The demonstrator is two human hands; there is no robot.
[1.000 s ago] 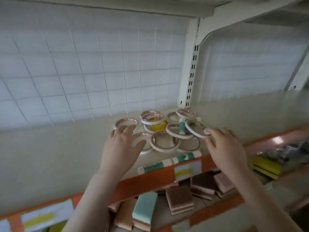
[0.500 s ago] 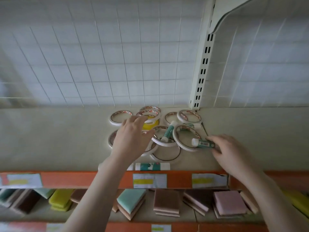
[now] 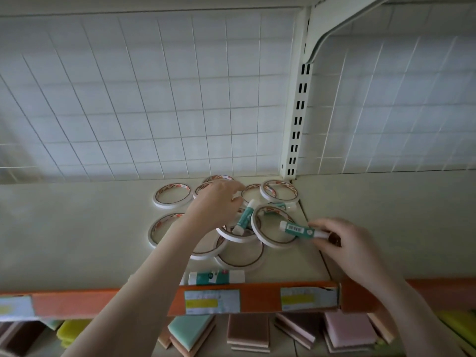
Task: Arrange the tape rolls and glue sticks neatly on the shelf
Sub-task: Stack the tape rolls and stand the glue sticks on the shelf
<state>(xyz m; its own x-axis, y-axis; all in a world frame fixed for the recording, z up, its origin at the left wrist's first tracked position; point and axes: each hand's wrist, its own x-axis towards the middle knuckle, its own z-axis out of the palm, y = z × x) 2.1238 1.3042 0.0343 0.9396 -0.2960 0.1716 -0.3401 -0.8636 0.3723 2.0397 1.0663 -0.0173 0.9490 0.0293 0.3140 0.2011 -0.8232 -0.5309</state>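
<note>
Several white tape rolls lie jumbled and overlapping on the cream shelf [image 3: 77,228], among them one at the far left [image 3: 172,195] and one at the back right [image 3: 279,191]. My right hand [image 3: 342,240] pinches a teal-and-white glue stick [image 3: 300,229] just above a tape roll [image 3: 273,225]. My left hand [image 3: 215,206] reaches over the pile with its fingers curved down onto the rolls at the back; what it touches is hidden. A second glue stick [image 3: 243,217] leans on the rolls beside it. A third glue stick [image 3: 216,276] lies at the shelf's front edge.
A white wire grid [image 3: 154,99] backs the shelf, with a slotted upright [image 3: 298,112] behind the pile. An orange price strip [image 3: 257,300] runs along the front edge. Coloured sponges [image 3: 248,331] are stacked on the shelf below.
My right hand has lifted the glue stick slightly and drawn it to the right. My left hand has reached further back over the tape rolls. The view has moved closer.
</note>
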